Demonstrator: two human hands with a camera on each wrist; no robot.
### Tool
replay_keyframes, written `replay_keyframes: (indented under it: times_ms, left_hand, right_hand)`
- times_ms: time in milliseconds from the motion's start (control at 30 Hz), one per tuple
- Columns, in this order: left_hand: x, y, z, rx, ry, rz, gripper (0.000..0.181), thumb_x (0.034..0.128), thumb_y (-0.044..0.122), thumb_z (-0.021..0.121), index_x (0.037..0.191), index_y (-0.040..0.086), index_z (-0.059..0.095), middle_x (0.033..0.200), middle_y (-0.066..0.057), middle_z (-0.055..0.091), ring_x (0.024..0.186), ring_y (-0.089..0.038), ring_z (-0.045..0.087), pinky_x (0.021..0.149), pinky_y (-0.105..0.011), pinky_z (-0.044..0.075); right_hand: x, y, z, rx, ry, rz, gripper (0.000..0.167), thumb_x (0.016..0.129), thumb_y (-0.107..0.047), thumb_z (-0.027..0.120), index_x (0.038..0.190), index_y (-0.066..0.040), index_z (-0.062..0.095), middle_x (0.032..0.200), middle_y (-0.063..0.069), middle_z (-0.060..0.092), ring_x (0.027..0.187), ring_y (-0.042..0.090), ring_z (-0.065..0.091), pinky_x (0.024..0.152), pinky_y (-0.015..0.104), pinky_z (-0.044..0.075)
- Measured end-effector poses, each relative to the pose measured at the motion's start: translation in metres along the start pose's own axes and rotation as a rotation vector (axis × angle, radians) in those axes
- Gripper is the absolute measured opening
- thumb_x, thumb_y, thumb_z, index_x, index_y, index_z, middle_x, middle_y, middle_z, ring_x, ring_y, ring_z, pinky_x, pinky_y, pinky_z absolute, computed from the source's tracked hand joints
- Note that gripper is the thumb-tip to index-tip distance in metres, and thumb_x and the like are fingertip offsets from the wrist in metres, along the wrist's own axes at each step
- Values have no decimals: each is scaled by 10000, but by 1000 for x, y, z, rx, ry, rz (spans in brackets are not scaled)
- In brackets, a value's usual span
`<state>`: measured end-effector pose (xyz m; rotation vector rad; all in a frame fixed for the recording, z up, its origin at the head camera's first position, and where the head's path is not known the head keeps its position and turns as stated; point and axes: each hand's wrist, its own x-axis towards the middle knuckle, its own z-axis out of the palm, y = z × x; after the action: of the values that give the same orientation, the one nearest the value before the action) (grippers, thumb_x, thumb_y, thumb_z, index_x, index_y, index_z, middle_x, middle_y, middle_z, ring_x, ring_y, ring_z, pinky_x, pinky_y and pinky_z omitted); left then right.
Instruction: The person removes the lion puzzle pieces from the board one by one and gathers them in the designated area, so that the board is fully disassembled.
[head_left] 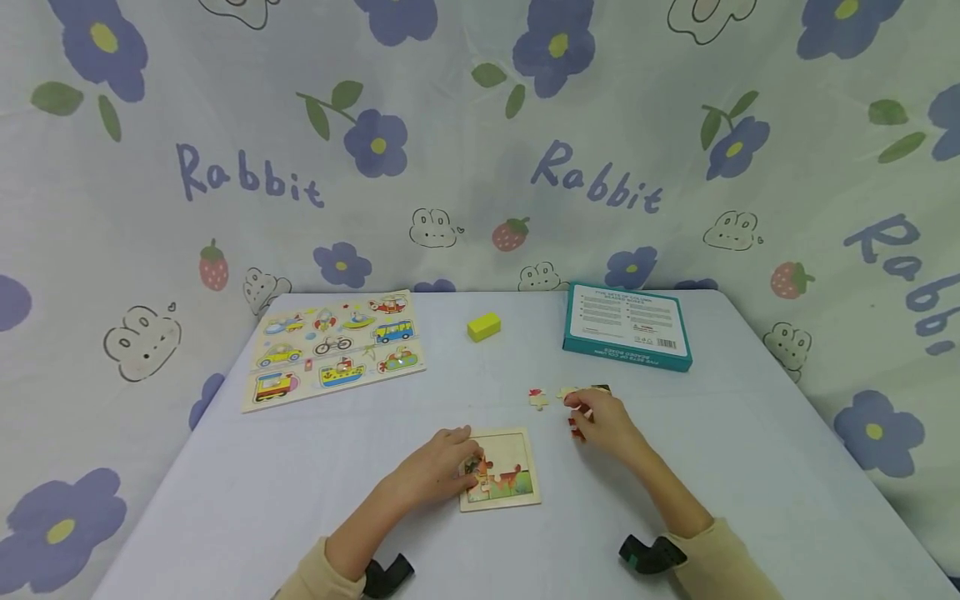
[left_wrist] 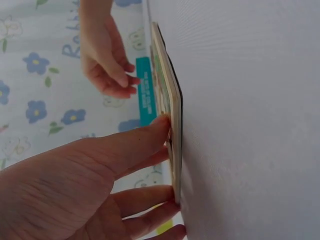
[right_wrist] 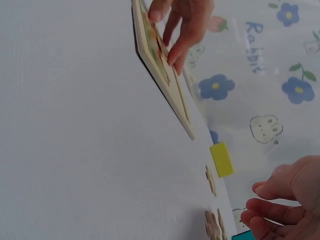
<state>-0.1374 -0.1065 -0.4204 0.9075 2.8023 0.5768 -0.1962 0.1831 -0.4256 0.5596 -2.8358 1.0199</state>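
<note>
A square wooden jigsaw board (head_left: 501, 505) lies on the table, its lower part filled with an animal picture and its upper part bare wood. My left hand (head_left: 435, 468) rests on the board's left side, its thumb (left_wrist: 145, 137) touching the top. Fairly straight fingers reach the board's edge. To the right, my right hand (head_left: 611, 427) hovers over loose jigsaw pieces, fingers loosely bent and nothing visible between them. One jigsaw piece (head_left: 537, 400) lies left of that hand. A red-and-white piece (head_left: 575, 430) and others are partly hidden by it.
A yellow block (head_left: 484, 327) stands behind the board. Toward the back right lies a teal box (head_left: 628, 325). A vehicle picture board (head_left: 303, 342) is at the back left. Behind the table hangs a flower-patterned cloth (head_left: 450, 125).
</note>
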Motion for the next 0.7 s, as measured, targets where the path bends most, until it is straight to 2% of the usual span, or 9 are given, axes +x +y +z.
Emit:
replay_keyframes:
  times_ms: [267,333,500,700]
  left_hand:
    - [-1,1,0,-14,-7,-12,237,838,237,672,1035,123,608,1318,-211,460,1185,-354,437,921,-452,410]
    - [-1,1,0,-15,-8,-15,240,839,240,671,1039,123,607,1320,-205,460,1187,-354,435,923,-452,409]
    - [-1,1,0,-10,-21,-38,361,835,262,674,1139,86,591,1340,-194,442,1206,-350,416,943,-450,393]
    - [-2,3,-1,7,-49,-69,547,834,302,670,1277,27,504,1367,-201,413,1232,-341,389,968,-446,368]
  right_hand:
    - [-2,-24,10,-30,-52,-199,176,797,15,644,964,-38,644,930,47,628,810,186,582,657,242,490]
    - [-2,-29,13,-38,-76,-222,190,806,-2,641,993,-39,641,955,51,626,826,196,581,660,243,487]
    - [-1,-41,20,-25,-118,-243,248,827,-30,640,1074,-14,636,1026,70,627,868,200,577,699,277,492]
    - [3,-56,27,-27,-167,-229,301,850,-77,633,1147,-29,611,1109,69,602,931,185,570,769,331,493]
